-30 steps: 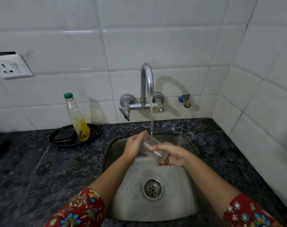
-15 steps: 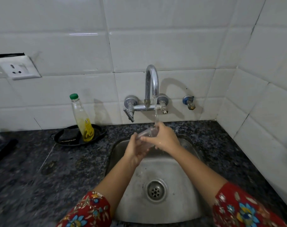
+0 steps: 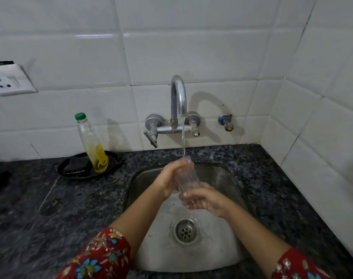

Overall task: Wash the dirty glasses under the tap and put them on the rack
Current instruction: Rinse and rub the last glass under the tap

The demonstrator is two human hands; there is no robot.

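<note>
Head view: the clear glass [image 3: 186, 176] stands nearly upright under the stream from the tap [image 3: 178, 97], near the rear rim of the sink [image 3: 228, 178]. The left hand [image 3: 168, 178] wraps its upper wall; the right hand [image 3: 205, 199] curls round its base, above the drain [image 3: 186, 230].

Both forearms are reaching in from the bottom corners of the frame toward its centre, bare below red floral sleeves [image 3: 99, 256]. The left hand [image 3: 169, 178] is curling its fingers [image 3: 179, 165] round the upper part of a nearly upright glass [image 3: 186, 178]. The right hand [image 3: 205, 200], lower and just to the right, is gripping the glass's base, fingers curled.
</note>
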